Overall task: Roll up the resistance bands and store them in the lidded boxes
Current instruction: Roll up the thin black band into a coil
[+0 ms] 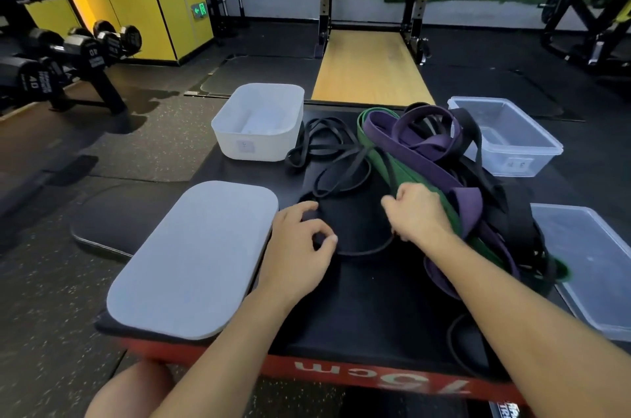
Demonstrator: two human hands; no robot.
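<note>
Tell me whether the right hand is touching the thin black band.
Touching. The head view shows the right hand curled round the thin black band, which enters the fist above and leaves below.

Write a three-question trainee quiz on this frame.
1. True or false: the white box has its lid on.
2. What does the left hand do to the thin black band? A) pinches it B) presses it flat C) does not touch it
3. Fill in: the grey lid lies to the ___ of the left hand.
Key: 1 false; 2 A; 3 left.
</note>
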